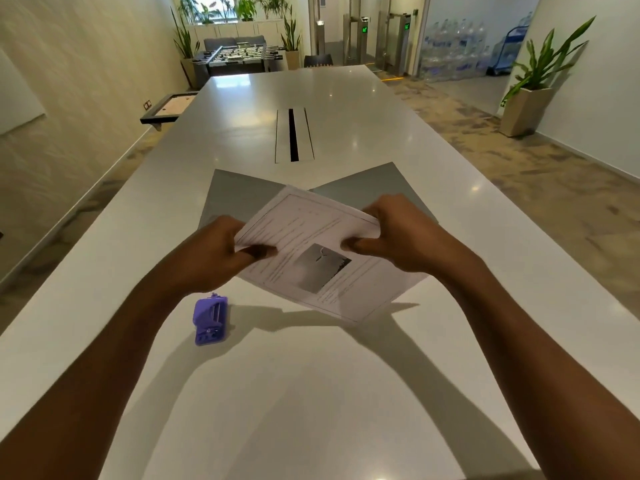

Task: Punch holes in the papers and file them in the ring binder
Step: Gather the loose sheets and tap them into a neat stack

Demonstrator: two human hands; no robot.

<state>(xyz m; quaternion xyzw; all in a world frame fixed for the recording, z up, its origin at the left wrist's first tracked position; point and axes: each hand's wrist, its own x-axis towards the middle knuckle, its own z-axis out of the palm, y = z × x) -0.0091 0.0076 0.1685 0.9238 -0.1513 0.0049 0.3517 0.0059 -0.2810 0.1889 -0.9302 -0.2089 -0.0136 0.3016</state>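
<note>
Long white table (346,109), potted plants (533,74), foosball table (239,53) beyond.

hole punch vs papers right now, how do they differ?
1. The papers are lifted off the table, pinched by the left hand and right hand. The purple hole punch rests untouched on the white table.
2. The papers are wide, thin, white printed sheets. The hole punch is small and blocky.
3. The papers overlap the open grey binder in view. The hole punch lies nearer the person, to the left.

Shared: neither is in the binder.
</note>
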